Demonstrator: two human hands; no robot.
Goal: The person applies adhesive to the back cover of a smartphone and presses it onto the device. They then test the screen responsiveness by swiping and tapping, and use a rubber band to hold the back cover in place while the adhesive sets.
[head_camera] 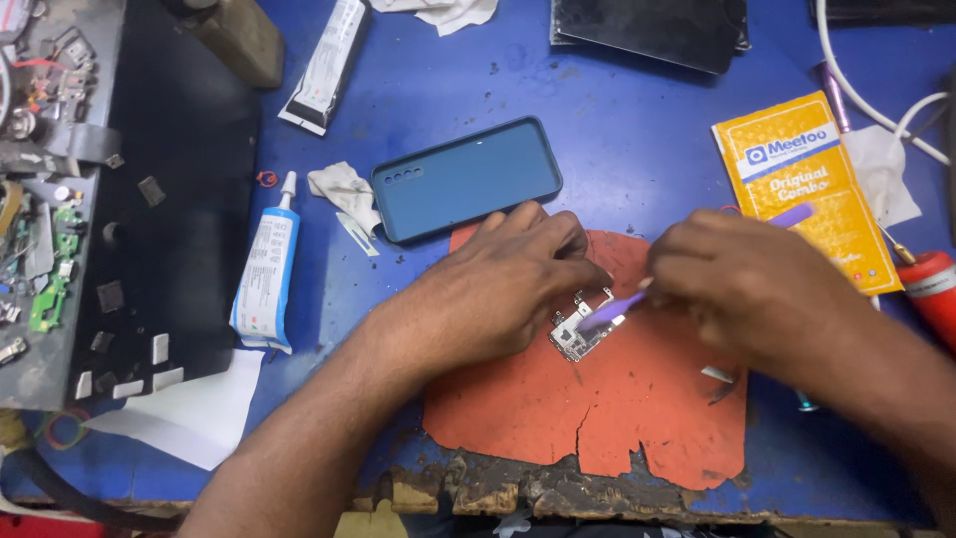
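Note:
A small silver circuit board (581, 332) lies on a worn orange mat (597, 408) at the middle of a blue table. My left hand (498, 289) rests on the mat and presses its fingertips on the board's left edge. My right hand (737, 279) grips a purple tool (612, 309). The tool's tip touches the top of the board. A dark blue phone case (466, 179) lies face down just behind my left hand.
A white glue tube (266, 269) and a crumpled tissue (344, 189) lie left of the case. A yellow packet (807, 184), white cable (866, 100) and red cylinder (931, 284) sit at the right. A dark tray (60, 199) with small parts fills the left side.

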